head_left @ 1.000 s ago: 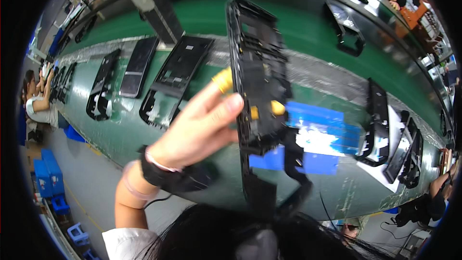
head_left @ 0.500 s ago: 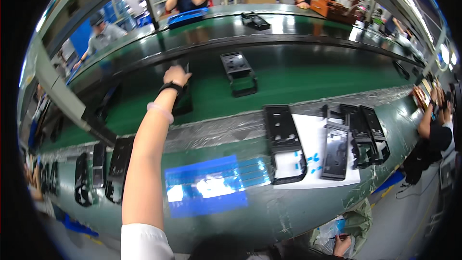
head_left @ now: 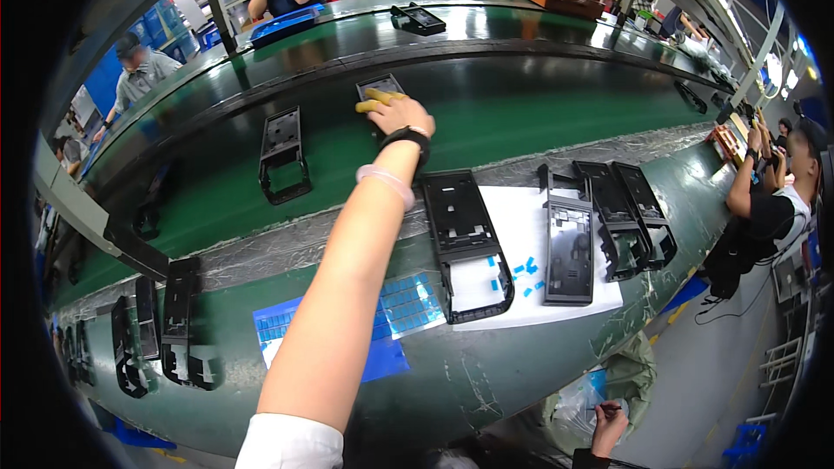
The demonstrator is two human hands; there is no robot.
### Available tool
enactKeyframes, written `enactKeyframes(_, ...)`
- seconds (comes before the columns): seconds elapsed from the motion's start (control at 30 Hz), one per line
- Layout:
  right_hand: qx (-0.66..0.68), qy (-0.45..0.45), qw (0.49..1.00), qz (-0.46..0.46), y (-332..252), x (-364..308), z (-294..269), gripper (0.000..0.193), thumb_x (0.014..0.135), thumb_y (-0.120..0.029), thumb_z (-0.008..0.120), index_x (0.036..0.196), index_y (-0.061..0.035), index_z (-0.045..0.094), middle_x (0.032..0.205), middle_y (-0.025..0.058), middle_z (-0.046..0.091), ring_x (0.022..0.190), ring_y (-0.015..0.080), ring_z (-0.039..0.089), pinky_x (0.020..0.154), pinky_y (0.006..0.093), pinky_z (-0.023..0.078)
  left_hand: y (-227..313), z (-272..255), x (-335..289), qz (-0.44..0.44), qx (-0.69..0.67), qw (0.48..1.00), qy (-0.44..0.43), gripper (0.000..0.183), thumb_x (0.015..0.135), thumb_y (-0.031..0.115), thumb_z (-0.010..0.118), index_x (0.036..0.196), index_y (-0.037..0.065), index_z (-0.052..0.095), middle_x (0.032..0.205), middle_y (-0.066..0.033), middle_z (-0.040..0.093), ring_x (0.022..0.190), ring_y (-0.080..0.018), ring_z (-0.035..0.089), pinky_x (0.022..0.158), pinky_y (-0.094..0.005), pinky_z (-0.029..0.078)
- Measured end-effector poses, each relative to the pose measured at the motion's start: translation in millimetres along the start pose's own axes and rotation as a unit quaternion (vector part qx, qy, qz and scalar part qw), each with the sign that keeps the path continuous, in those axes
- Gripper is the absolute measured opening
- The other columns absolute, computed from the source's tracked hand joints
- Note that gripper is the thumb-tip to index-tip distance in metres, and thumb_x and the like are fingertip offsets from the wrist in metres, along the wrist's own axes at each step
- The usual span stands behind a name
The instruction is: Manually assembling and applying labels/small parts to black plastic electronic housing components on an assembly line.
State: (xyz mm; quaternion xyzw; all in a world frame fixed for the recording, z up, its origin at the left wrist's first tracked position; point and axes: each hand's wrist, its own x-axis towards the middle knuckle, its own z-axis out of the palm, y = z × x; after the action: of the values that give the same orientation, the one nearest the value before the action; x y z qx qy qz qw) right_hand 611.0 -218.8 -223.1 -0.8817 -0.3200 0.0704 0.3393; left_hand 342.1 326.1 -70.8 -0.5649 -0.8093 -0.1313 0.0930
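My left hand (head_left: 402, 113), with yellow finger covers, reaches far over the green belt. Its fingers rest across a black plastic frame (head_left: 363, 85) and seem to close on it; the thumb is hidden, as is the frame's near part. To the left, another black frame (head_left: 283, 132) lies on the belt, apart from the hand. Low at the right, beside the plastic bag, my right hand (head_left: 612, 428) pinches a thin dark tool (head_left: 599, 408) whose kind is too small to tell. Blue sticker sheets (head_left: 410, 304) lie partly under my left forearm.
A large black frame (head_left: 459, 213) and several more stand on white paper (head_left: 556, 315) with loose blue stickers (head_left: 531, 264). Further frames (head_left: 181, 295) lie at the left. A metal post (head_left: 91, 200) rises beside the belt (head_left: 512, 130). A person (head_left: 764, 182) works at the right.
My left hand has moved right, from beside the left frame to the frame farther right on the belt. The view has shifted, so most things sit farther left and higher.
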Motion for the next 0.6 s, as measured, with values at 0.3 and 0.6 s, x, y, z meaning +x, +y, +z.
enactKeyframes(0.3,0.121,0.040,0.989,-0.074,-153.4,12.5,-34.6,0.011,0.065,0.003,0.057,0.076,0.0024,0.053,0.068,0.0058,0.055,0.062,0.0100,0.053,0.060,0.0207,0.042,-74.0,3.0,47.8,0.032,-0.085,0.991,-0.101,0.048,0.061,0.035,0.046,0.101,0.009,0.048,0.099,-0.0151,0.049,0.090,-0.0242,0.048,0.076,-0.0315,0.035)
enactKeyframes(0.6,0.134,0.007,0.979,-0.151,-193.3,18.2,-20.1,0.014,0.064,0.004,0.059,0.077,0.0018,0.054,0.071,0.0061,0.056,0.064,0.0096,0.054,0.060,0.0195,0.043,-159.9,-101.5,22.4,-0.011,-0.754,0.426,-0.499,0.020,0.066,0.019,0.052,0.079,0.005,0.046,0.082,-0.0068,0.049,0.080,-0.0214,0.045,0.067,-0.0367,0.036)
